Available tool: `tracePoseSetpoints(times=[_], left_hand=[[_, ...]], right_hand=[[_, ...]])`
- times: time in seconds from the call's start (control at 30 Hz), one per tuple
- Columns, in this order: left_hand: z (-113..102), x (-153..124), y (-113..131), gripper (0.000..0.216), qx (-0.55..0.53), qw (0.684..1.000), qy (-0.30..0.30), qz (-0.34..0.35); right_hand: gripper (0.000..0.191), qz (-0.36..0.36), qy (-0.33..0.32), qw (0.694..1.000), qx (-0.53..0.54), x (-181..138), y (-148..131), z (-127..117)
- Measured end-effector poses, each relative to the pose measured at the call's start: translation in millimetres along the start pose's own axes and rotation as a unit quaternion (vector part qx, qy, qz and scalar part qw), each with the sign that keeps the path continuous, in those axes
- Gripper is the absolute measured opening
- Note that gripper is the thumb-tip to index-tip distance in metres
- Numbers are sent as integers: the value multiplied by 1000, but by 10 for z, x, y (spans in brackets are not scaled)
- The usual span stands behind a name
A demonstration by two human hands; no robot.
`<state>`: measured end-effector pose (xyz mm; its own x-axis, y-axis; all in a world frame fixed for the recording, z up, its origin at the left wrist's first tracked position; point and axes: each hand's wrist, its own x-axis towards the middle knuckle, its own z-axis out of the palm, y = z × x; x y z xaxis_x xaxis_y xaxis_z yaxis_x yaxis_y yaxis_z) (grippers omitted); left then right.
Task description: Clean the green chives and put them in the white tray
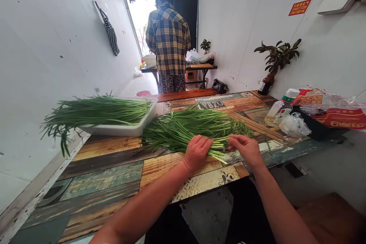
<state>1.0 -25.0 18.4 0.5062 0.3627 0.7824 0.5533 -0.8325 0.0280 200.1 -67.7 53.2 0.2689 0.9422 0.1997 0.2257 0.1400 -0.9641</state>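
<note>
A bunch of garlic chives [177,129] lies on the table, its pale stem ends pointing right and its green leaves spread to the left. My left hand [198,151] is closed around the stems, close to their cut ends. Just right of it, my right hand [246,148] pinches at the tips of the stems with thumb and fingers; its fingertips are partly hidden. More chives and some wilted trimmings [241,127] lie behind the hands. To the left, a white plastic tub [126,131] holds a large pile of chives with leaves hanging over its side.
Thin bamboo skewers [259,126] lie right of the chives. Beyond them are a plastic bottle [281,108], a crumpled clear bag [296,125], red packaging [337,116] and a brown bottle with a plant [267,84]. A person in a plaid shirt [168,42] stands at a far table.
</note>
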Motion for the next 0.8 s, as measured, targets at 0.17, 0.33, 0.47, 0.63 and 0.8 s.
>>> tracePoseSetpoints(times=[0.17, 0.33, 0.47, 0.63, 0.8], left_hand=[[11, 4, 10, 25, -5, 1000, 14, 11], [26, 0, 1, 25, -3, 1000, 11, 10], [24, 1, 10, 25, 0, 1000, 12, 11], [22, -8, 10, 27, 1, 1000, 2, 13], [28, -4, 2, 27, 8, 1000, 13, 21]], right_hand=[[26, -52, -6, 996, -76, -24, 167, 32], [21, -67, 32, 989, -127, 6, 209, -44], [27, -51, 11, 994, -93, -24, 136, 20], [22, -64, 30, 992, -104, -40, 197, 101], [20, -45, 55, 993, -99, -3, 283, -6]])
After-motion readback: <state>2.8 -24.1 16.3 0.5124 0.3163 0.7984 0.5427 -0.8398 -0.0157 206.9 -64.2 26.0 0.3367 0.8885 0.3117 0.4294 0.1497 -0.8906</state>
